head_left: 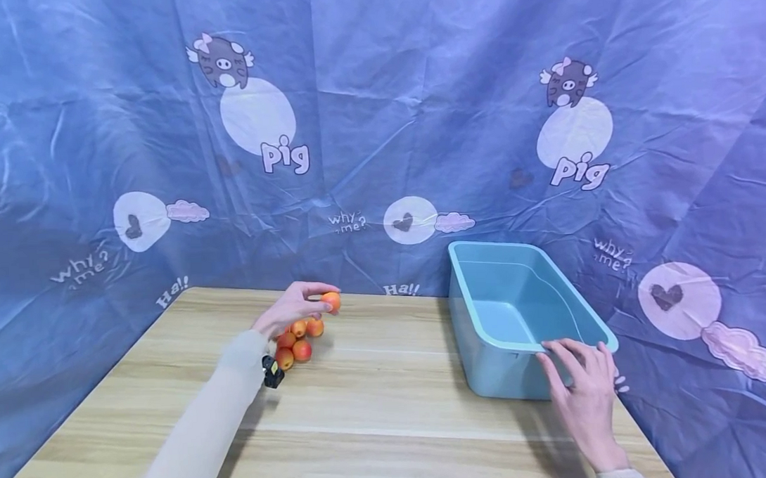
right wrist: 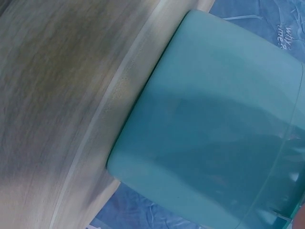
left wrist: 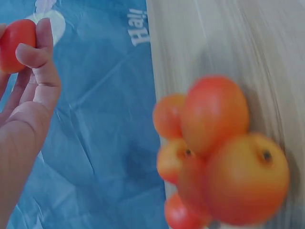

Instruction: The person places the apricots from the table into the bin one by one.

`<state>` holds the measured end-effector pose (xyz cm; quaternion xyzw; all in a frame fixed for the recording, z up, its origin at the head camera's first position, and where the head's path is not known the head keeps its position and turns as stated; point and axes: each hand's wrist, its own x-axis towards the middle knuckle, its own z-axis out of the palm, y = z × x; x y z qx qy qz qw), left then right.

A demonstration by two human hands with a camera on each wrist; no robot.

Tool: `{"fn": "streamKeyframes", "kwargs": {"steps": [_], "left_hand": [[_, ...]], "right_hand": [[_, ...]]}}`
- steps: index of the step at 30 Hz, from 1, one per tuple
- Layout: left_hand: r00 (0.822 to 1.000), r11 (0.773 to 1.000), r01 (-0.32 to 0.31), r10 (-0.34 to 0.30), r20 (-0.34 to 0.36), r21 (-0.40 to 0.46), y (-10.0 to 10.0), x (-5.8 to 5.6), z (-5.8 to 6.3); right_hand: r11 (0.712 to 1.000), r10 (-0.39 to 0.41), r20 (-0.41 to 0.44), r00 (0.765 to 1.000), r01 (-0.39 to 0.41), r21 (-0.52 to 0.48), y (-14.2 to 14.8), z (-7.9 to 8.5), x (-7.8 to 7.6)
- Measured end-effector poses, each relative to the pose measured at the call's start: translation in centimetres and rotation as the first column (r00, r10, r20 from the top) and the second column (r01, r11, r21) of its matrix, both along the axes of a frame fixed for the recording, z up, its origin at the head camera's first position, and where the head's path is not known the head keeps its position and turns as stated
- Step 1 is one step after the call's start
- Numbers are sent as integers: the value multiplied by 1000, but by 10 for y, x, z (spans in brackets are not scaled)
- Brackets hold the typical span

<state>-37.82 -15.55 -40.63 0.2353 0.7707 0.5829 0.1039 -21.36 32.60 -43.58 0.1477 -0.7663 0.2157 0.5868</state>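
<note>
My left hand (head_left: 296, 305) pinches one orange-red apricot (head_left: 331, 302) between thumb and fingers, above the far left part of the table. In the left wrist view that hand (left wrist: 33, 90) holds the fruit at the upper left. Just below and beside the wrist lies a cluster of several more apricots (head_left: 302, 351), yellow-orange with a red blush, bunched together on the wood. On the right stands a blue plastic bin (head_left: 468, 313). My right hand (head_left: 585, 390) grips its near rim, fingertips over the edge. The right wrist view mostly shows the outer wall of the bin (right wrist: 205, 119).
A light wood table (head_left: 376, 415) carries everything. Blue cloth (head_left: 366, 127) printed with pigs and words hangs behind and along both sides. The bin stands by the table's right edge, with bare floor showing inside it. A black wrist device (head_left: 272, 373) sits on the left sleeve.
</note>
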Motion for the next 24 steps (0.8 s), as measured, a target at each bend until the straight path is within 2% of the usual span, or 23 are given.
{"fn": "streamKeyframes", "kwargs": {"steps": [3, 7, 12, 19, 24], "left_hand": [[1000, 1000, 1, -1, 14, -20, 14, 1, 4], [999, 999, 38, -38, 22, -13, 32, 1, 7], [996, 996, 93, -93, -10, -6, 54, 2, 5], [990, 988, 143, -142, -15, 66, 85, 2, 6], [988, 983, 154, -154, -11, 97, 109, 6, 9]], "right_hand": [[1000, -1, 6, 1000, 1, -1, 1, 0, 0], [1000, -1, 19, 1000, 1, 1, 2, -1, -1], [1000, -1, 25, 1000, 1, 6, 2, -2, 0], [1000, -5, 14, 1000, 5, 12, 3, -1, 0], [1000, -2, 19, 1000, 2, 15, 4, 0, 1]]}}
